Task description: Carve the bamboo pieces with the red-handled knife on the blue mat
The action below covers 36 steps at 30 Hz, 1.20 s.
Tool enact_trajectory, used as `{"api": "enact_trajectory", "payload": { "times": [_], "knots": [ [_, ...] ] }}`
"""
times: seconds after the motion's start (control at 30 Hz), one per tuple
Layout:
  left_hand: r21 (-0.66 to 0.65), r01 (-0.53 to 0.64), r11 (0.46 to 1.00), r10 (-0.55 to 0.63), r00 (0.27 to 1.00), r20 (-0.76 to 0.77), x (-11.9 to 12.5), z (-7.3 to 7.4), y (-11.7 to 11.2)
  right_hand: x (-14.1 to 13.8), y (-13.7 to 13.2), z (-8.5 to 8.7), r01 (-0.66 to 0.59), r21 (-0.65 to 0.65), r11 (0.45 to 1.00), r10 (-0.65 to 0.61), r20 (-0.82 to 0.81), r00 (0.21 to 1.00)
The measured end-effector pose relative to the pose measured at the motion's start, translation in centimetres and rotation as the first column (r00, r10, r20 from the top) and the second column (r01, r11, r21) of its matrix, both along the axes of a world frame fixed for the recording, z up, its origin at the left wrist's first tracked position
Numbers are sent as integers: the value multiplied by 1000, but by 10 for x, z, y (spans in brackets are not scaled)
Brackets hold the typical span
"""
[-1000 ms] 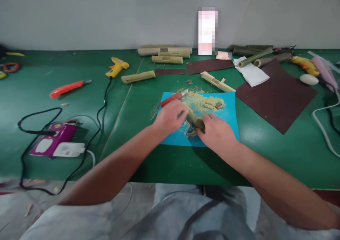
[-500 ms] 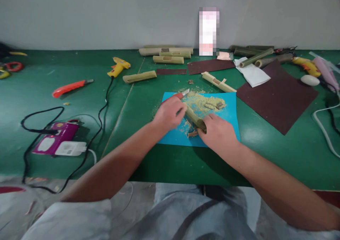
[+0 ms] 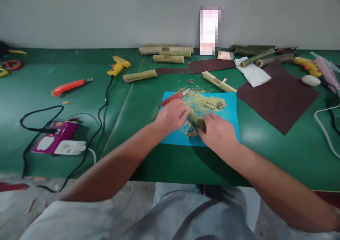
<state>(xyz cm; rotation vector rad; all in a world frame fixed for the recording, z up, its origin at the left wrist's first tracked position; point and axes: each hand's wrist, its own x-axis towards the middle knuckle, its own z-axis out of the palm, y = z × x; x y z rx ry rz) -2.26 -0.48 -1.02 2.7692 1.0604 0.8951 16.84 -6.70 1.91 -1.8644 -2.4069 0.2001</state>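
A short green bamboo piece (image 3: 196, 119) lies slanted on a blue sheet (image 3: 230, 121) in front of me. My right hand (image 3: 218, 133) is closed around its near end. My left hand (image 3: 172, 115) is curled and slightly blurred at its far end, and what its fingers press there is hidden. Just behind the left hand a red-handled knife (image 3: 174, 97) lies on the sheet, untouched. A pile of yellowish shavings (image 3: 205, 103) covers the sheet's far part.
On the green table are an orange utility knife (image 3: 69, 87), a yellow glue gun (image 3: 118, 65) with a black cable, a purple device (image 3: 54, 142), dark sandpaper (image 3: 277, 94), white paper (image 3: 253, 74) and several bamboo pieces (image 3: 166, 51) along the wall.
My left hand shifted slightly back and forth along the bamboo piece. My right hand and the bamboo stayed almost where they were.
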Motion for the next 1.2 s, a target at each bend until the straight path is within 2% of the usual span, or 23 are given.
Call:
{"api": "enact_trajectory", "payload": {
  "times": [0.03,0.07,0.13,0.2,0.3,0.43,0.57,0.7,0.8,0.83,0.93,0.97,1.07,1.17,1.2],
  "knots": [
    [7,-53,999,52,998,39,0,0,0,0,0,0,1,2,1000,-1,0,1000],
    [10,-49,999,48,998,48,0,0,-1,0,0,0,1,0,1000,-1,3,1000],
    [-36,42,998,-43,999,-30,0,-2,-2,0,0,0,1,-12,1000,-1,7,1000],
    [-70,67,995,-70,996,-52,0,-4,-3,-1,0,0,12,-14,1000,-12,1,1000],
    [-13,-54,998,55,994,93,-2,-5,-1,-1,0,0,11,3,1000,-11,-7,1000],
    [-93,55,994,-57,998,-15,-5,-2,-1,-1,0,2,-6,-23,1000,6,22,1000],
    [-41,-148,988,151,985,88,-7,0,-1,0,-1,4,4,-22,1000,-3,19,1000],
    [-65,40,997,-41,999,-15,-5,-4,-2,0,0,4,-10,-30,1000,10,21,1000],
    [-29,-79,996,81,993,90,-6,-6,0,1,1,2,4,-18,1000,-3,7,1000],
    [-18,-74,997,75,993,87,-6,-7,1,1,1,2,3,-14,1000,-3,7,1000],
    [-53,74,996,-77,996,-48,-7,-8,2,1,1,0,-7,-21,1000,7,9,1000],
    [-31,77,997,-78,997,-24,-7,-8,2,1,1,0,-3,-23,1000,3,5,1000],
    [-1,-74,997,74,992,101,-9,-9,5,1,1,1,0,-27,1000,0,0,1000],
    [-43,29,999,-29,1000,7,-10,-9,7,0,0,2,-16,-29,999,17,28,999],
    [-44,31,999,-32,999,-6,-9,-9,7,0,-1,2,-18,-23,1000,19,33,999]
  ]
}}
